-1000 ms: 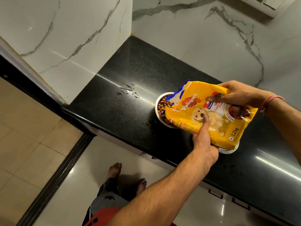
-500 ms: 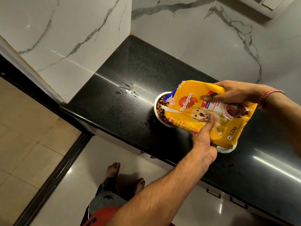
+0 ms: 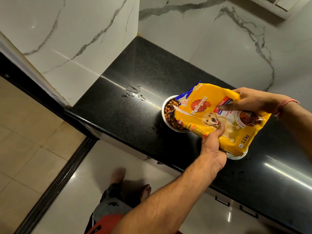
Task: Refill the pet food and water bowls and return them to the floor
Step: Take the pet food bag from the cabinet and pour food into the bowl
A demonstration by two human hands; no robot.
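Note:
A yellow dog-food bag [image 3: 224, 115] lies tipped on its side over two steel bowls on the black counter [image 3: 128, 119]. Its torn mouth points left into the left bowl [image 3: 164, 118], which holds brown kibble [image 3: 170, 108]. My left hand [image 3: 212, 146] grips the bag's near edge from below, thumb on the dog picture. My right hand [image 3: 253, 100] holds the bag's far upper edge. Of the second bowl [image 3: 237, 156], only a strip of rim shows under the bag's bottom corner; its contents are hidden.
Water drops [image 3: 133, 92] lie on the counter left of the bowls. Marble walls close the counter at the back and left. The counter's front edge runs diagonally, with drawer handles [image 3: 248, 211] beneath. My bare feet [image 3: 118, 176] stand on glossy floor tiles.
The bag's mouth has shifted slightly over the left bowl and more kibble shows inside. My left thumb has slid lower on the bag. Both hands keep their grip.

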